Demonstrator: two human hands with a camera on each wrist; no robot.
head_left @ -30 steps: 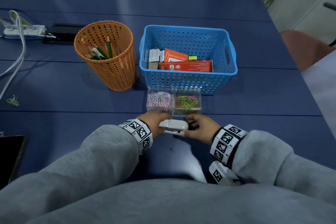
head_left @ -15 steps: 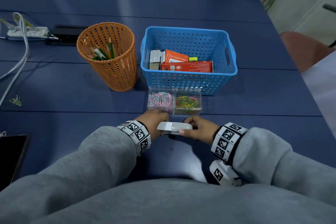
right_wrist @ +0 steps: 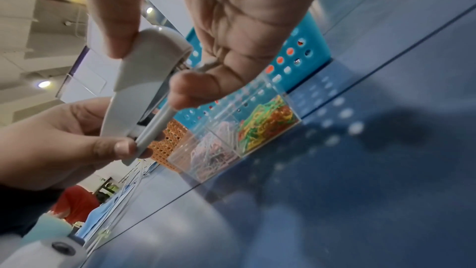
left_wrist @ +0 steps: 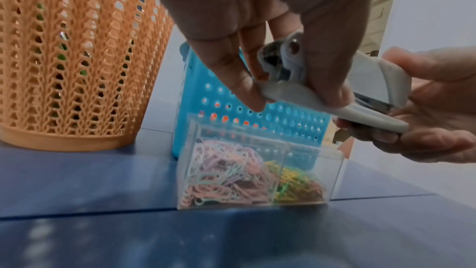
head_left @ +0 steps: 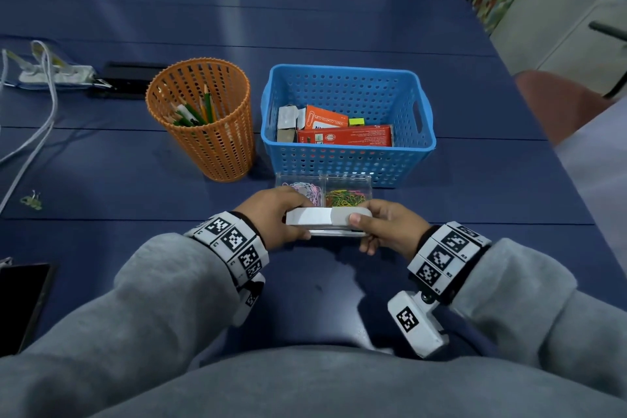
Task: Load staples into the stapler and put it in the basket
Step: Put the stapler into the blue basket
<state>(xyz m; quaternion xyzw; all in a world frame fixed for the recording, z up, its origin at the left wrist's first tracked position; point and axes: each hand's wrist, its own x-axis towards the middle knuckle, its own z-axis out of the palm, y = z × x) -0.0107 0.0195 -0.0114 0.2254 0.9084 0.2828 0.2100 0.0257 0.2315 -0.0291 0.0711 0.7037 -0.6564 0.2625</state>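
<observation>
Both hands gripping the stapler (head_left: 327, 221), left hand (head_left: 271, 218) and right hand (head_left: 390, 229) at opposite ends, long axis spanning between them (basket (head_left: 349, 159) lying straight ahead, beyond both)

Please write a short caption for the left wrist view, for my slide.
Both hands hold the grey stapler above the clear paper-clip box.

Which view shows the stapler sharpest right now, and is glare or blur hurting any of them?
Head view: stapler sharp, soft sheen on the table, edges bowed. Left wrist view: stapler fairly clear, left hand close and soft. Right wrist view: tilted, ceiling lights flare, right hand and foreground table blurred.
</observation>
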